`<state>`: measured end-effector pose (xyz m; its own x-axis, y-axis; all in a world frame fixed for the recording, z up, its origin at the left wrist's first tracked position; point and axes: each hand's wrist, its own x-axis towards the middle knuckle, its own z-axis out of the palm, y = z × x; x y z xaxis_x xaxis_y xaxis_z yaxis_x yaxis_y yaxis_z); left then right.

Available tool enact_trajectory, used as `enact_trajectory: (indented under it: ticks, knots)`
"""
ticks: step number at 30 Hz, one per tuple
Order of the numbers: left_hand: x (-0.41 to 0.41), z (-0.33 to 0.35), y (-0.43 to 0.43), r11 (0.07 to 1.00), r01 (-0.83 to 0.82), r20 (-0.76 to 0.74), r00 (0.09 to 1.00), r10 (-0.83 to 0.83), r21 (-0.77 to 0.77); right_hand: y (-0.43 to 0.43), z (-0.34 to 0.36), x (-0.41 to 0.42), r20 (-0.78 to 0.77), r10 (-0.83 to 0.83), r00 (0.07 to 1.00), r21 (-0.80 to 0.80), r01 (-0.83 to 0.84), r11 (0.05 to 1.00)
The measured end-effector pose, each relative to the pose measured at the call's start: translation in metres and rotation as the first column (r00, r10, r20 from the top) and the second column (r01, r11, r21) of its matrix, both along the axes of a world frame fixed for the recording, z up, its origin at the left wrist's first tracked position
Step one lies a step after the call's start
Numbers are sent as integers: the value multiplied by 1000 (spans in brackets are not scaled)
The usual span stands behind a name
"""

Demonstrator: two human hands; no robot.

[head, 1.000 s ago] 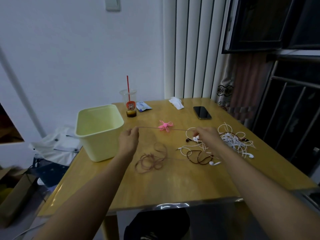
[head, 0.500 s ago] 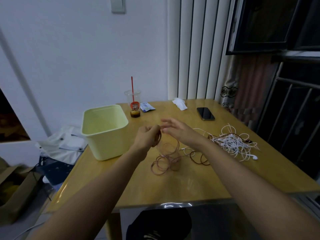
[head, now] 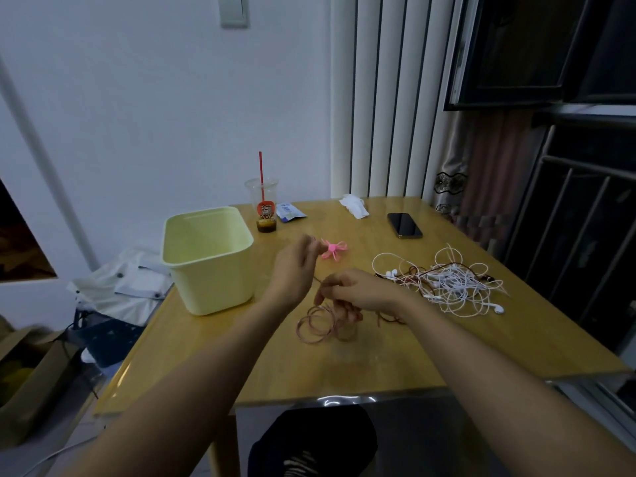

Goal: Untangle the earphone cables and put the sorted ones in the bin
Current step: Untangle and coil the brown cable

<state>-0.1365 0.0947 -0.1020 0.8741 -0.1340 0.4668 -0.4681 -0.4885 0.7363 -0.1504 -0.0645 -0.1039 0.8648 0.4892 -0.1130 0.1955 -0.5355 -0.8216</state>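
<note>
Your right hand [head: 358, 290] curls its fingers round the brown-pink cable [head: 318, 327], whose thin loops hang below it onto the table [head: 378, 366] just right of the bin [head: 206, 259]; your left hand [head: 294, 270] is raised nearer the bin, and whether it pinches a strand cannot be told. The tangle of white and brown earphones [head: 454, 284] lies well right of the bin, beyond your right hand. Print on the orange label [head: 265, 208] of the cup [head: 256, 191], behind the bin, is too small to read.

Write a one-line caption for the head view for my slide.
The right hand holds brown cable loops beside the left hand, between a yellow bin and tangled white earphones.
</note>
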Motion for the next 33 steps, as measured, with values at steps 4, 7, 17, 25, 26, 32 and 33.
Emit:
enact_trajectory:
  ticks: [4, 7, 17, 25, 26, 32, 33]
  knots:
    - [3, -6, 12, 946, 73, -113, 993, -39, 316, -18, 9, 3, 116, -222, 968, 122, 208, 970]
    - [-4, -5, 13, 933, 341, -408, 873, -268, 118, -25, 5, 8, 127, -324, 938, 265, 282, 922]
    - [4, 5, 11, 520, -34, -333, 802, -495, -854, -32, -16, 5, -55, -225, 973, 338, 230, 913]
    - [23, -6, 22, 223, -461, -492, 864, -107, -859, -75, -35, 13, 18, -790, 613, 317, 746, 586]
    - [24, -9, 24, 239, -498, -527, 846, -75, -833, -82, -37, 14, 32, -849, 528, 343, 792, 505]
    - [15, -12, 5, 558, -493, -602, 798, -14, -667, -84, -32, 22, 242, -739, 629, -161, 777, 609]
    - [10, -11, 0, 631, -461, -594, 804, 0, -624, -77, -27, 23, 307, -706, 639, -233, 769, 595]
